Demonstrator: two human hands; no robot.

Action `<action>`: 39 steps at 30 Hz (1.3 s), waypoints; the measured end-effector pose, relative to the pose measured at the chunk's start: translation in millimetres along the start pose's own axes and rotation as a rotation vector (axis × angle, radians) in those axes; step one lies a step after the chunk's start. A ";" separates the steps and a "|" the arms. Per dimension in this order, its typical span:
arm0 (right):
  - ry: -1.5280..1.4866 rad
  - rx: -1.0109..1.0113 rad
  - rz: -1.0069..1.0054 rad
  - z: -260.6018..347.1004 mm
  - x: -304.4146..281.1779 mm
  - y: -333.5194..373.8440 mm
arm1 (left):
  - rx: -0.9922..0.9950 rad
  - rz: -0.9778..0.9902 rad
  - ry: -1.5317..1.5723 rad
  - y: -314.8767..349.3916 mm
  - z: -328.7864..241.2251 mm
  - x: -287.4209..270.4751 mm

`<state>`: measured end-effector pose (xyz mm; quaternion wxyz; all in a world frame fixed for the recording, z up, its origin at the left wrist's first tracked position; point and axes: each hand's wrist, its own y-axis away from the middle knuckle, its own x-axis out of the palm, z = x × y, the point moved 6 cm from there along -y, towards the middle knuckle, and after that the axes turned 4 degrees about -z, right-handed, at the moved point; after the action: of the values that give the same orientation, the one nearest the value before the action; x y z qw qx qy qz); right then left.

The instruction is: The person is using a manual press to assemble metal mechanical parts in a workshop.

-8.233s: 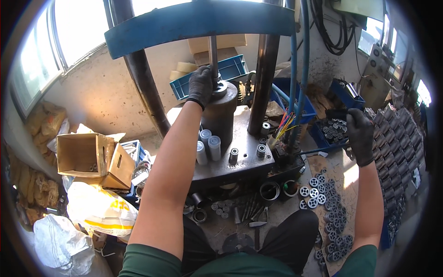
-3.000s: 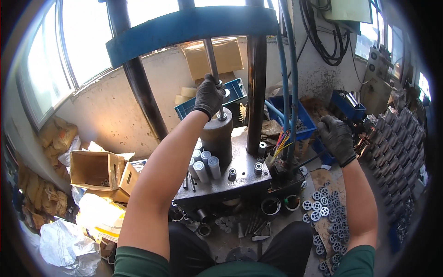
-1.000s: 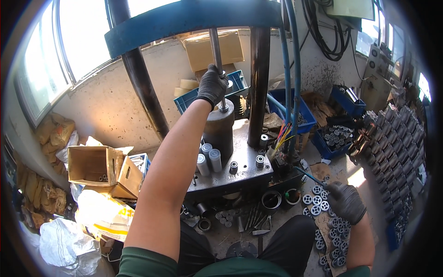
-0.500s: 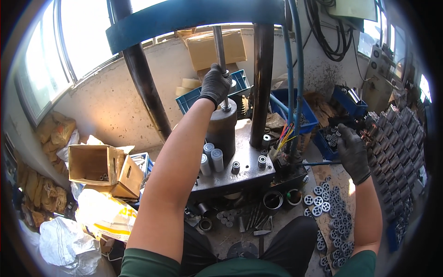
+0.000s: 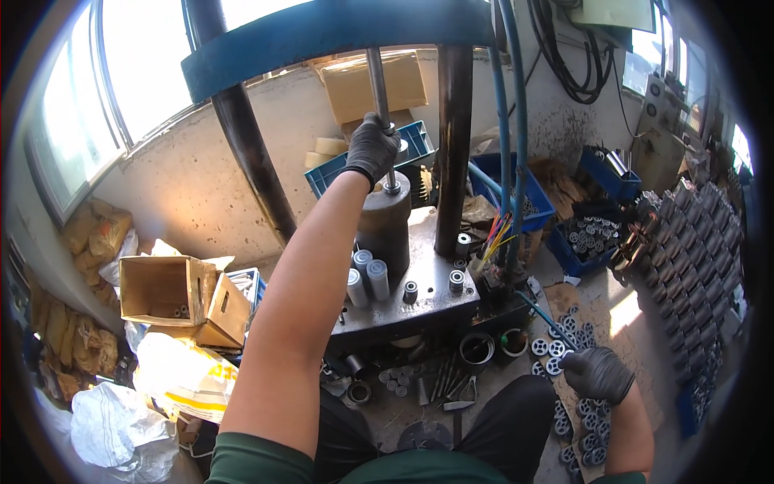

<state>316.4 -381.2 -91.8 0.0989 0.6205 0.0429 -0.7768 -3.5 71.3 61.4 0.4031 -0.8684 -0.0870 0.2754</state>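
Observation:
My left hand point(image 5: 372, 149), in a dark grey glove, is closed around an upright steel rod point(image 5: 376, 77). Below it the rod's lower end meets the top of a dark metal cylinder point(image 5: 384, 230) on the steel press table point(image 5: 387, 313). My gloved right hand point(image 5: 598, 376) is low at the right, closed at the end of a thin blue lever point(image 5: 542, 313) that slopes down from the machine; the fingertips are partly hidden. Several grey cylinders point(image 5: 376, 278) stand in front of the dark one. Small ringed metal parts point(image 5: 456, 281) sit on the table's right side.
A blue crossbeam point(image 5: 339, 40) and two dark columns point(image 5: 454, 153) frame the table. Spoked metal discs point(image 5: 592, 419) lie on cardboard at the right, near stacked dark tubes point(image 5: 693, 258) and blue bins point(image 5: 584, 246). Cardboard boxes point(image 5: 161, 289) and sacks point(image 5: 121, 427) are at the left.
My right hand has come down from beside the blue bin to the lever's end. The lever, level before, now slopes downward. My left hand stays on the rod.

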 end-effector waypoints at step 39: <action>-0.019 0.072 0.183 -4.1 -6.2 -5.5 | -0.023 -0.038 0.034 11.5 -21.6 -3.1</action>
<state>320.5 -374.4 -87.0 0.1477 0.6174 -0.0428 -0.7715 4.9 48.5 65.4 0.3998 -0.8756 -0.0996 0.2521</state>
